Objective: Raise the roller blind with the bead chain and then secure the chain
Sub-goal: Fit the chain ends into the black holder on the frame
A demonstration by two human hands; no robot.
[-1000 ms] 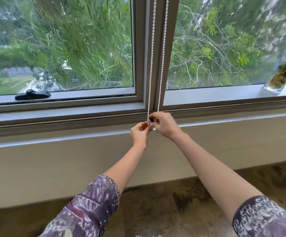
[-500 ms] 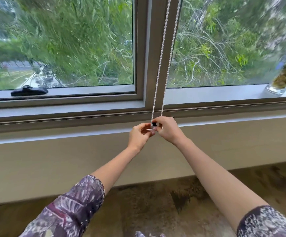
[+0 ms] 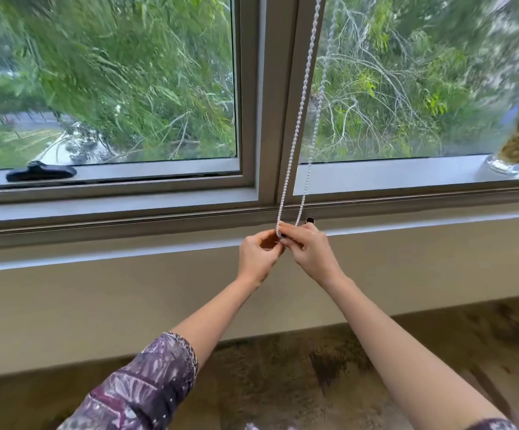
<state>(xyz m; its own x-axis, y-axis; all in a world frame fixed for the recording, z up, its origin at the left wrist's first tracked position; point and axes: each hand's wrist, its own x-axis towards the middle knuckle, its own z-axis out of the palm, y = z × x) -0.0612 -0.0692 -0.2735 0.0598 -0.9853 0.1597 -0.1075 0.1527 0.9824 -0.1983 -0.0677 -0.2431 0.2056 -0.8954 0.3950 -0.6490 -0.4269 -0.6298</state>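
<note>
A white bead chain [image 3: 295, 135] hangs as two strands in front of the grey window post [image 3: 278, 97], slanting down from the upper right. Its bottom loop ends between my hands at sill height. My left hand [image 3: 258, 259] pinches the loop's lower end from the left. My right hand [image 3: 309, 252] grips it from the right, fingers closed over the beads. A small dark chain holder [image 3: 310, 220] pokes out just above my right hand on the lower frame. The roller blind itself is out of view above.
A black window handle [image 3: 41, 174] lies on the left pane's lower frame. A glass jar with green plant matter [image 3: 514, 150] stands on the sill at the far right. Below the sill are a beige wall and speckled floor.
The view has drifted so the chain now slants more from the upper right. Both hands stay together at the chain's bottom loop, barely moved; the dark holder now shows above the right hand.
</note>
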